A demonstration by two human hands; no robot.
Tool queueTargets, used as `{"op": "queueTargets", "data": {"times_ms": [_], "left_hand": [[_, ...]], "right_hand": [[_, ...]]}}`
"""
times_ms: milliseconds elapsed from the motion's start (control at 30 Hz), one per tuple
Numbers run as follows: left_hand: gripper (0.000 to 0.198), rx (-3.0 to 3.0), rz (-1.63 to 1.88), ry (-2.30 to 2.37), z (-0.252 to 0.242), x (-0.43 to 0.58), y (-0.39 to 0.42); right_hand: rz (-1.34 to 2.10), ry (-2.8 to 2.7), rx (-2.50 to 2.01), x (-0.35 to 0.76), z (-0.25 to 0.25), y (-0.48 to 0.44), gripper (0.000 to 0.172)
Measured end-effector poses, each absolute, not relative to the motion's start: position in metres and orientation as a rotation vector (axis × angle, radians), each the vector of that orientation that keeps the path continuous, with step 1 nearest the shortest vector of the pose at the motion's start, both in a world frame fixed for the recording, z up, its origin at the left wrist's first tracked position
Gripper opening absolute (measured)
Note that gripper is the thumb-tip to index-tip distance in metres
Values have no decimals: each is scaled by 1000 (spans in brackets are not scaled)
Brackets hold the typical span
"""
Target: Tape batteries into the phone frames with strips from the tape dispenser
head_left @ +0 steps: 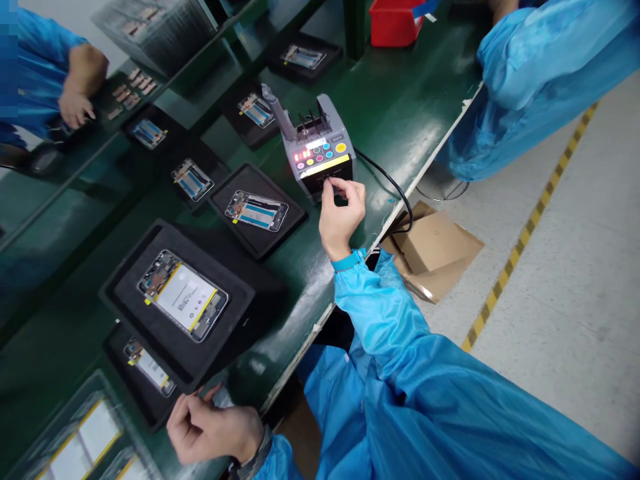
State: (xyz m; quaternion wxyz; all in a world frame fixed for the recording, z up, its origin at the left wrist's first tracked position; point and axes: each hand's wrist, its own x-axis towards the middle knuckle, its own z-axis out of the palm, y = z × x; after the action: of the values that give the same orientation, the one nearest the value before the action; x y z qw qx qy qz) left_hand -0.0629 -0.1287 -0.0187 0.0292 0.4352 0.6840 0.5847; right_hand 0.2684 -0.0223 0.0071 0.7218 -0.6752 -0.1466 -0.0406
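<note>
My right hand (342, 215) reaches to the front of a grey tape dispenser (320, 150) with a lit red display. Its thumb and index finger pinch together at the dark slot; whatever lies between them is too small to make out. Low in the view, my left hand (213, 427) is curled, fingertips together, beside the near corner of a black tray (235, 293). Whether it holds anything is hidden. On that raised tray lies an opened phone (185, 297) with a white battery. Another opened phone (257, 211), with blue strips, rests on a black tray (295, 220) left of the dispenser.
More black trays with phones stand farther back. A clear tray of batteries (95, 433) is at lower left, a red bin (393, 23) at the top. A black cable (395, 183) hangs over the table edge near a cardboard box (435, 253). Other people in blue sleeves sit nearby.
</note>
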Motion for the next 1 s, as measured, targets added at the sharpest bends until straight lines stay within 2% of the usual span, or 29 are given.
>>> {"op": "queueTargets", "data": {"times_ms": [333, 1000], "left_hand": [[9, 1402, 1846, 2040, -17, -59, -132], [15, 1461, 1810, 2023, -17, -58, -136]], "right_hand": [[227, -53, -1403, 263, 33, -14, 4], [170, -60, -1522, 259, 36, -4, 8]]}}
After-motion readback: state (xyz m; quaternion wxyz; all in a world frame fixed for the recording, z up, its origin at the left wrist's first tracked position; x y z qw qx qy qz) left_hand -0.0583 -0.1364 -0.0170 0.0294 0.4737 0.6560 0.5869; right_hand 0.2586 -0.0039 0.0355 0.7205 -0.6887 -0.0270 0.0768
